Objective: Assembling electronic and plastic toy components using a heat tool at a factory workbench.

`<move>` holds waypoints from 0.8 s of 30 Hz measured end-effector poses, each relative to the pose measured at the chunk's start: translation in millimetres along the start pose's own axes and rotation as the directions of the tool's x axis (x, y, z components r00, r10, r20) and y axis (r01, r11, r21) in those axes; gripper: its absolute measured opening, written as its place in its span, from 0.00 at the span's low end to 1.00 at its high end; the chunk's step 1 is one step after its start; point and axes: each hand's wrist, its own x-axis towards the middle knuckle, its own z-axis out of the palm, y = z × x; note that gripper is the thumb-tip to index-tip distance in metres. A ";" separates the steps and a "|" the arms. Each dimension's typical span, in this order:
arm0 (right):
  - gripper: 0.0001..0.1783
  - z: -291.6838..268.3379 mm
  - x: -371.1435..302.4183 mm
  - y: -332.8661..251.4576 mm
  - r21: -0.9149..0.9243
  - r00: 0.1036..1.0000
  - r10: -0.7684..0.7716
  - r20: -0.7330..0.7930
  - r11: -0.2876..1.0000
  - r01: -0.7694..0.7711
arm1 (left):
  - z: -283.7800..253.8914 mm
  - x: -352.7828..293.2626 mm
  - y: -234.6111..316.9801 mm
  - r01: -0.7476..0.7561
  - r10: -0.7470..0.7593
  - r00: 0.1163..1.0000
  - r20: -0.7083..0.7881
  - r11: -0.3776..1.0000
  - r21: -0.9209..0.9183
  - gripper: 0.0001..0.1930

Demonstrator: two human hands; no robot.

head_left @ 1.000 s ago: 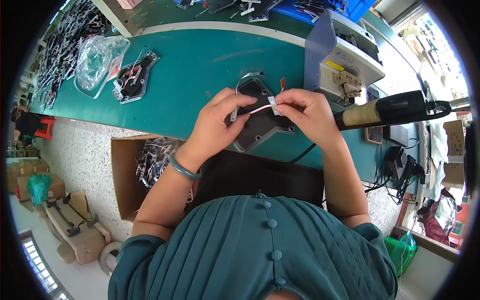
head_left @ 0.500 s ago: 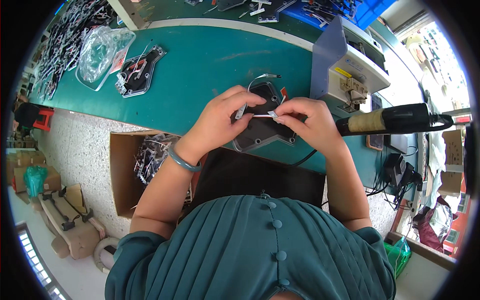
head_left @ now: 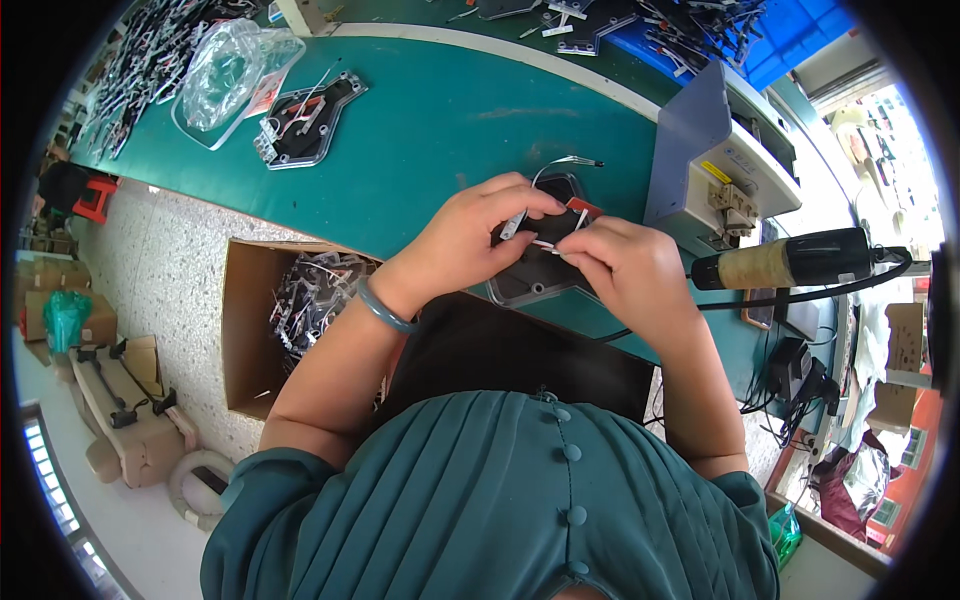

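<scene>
Wire handling seems the step in hand; the left hand [head_left: 470,235] pinches a silver piece [head_left: 513,224], the right hand [head_left: 625,270] a thin white wire [head_left: 543,244] — continuing likely calls for a light, steady grip; the dark plate [head_left: 515,288] — angular, rimmed, partly hidden — lies beneath, at twelve o'clock on the bench [head_left: 420,120].

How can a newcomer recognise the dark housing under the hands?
Over the green table, find the left hand and right hand. Beneath them lies a dark, angular housing. Unlike the similar one beside the clear plastic bag, hands cover it partly.
</scene>
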 end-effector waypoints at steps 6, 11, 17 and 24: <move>0.07 -0.2 11.3 -17.6 -0.284 0.987 -0.060 0.146 0.953 0.100 | -0.5 2.0 0.2 0.004 -0.004 1.000 0.015 1.000 0.028 0.25; 0.11 1.9 16.8 -24.4 -0.397 0.966 -0.011 0.257 0.911 0.116 | 1.8 2.7 -2.6 -0.035 0.035 0.999 -0.008 0.999 0.004 0.25; 0.09 4.3 19.2 -31.1 -0.435 0.963 0.008 0.270 0.893 0.115 | 1.8 3.3 -2.0 -0.050 0.050 0.999 -0.008 0.999 0.010 0.26; 0.08 13.1 8.8 -12.9 -0.341 0.985 -0.119 0.128 0.927 0.156 | 1.1 1.6 8.3 -0.045 0.045 0.999 0.003 0.998 0.043 0.32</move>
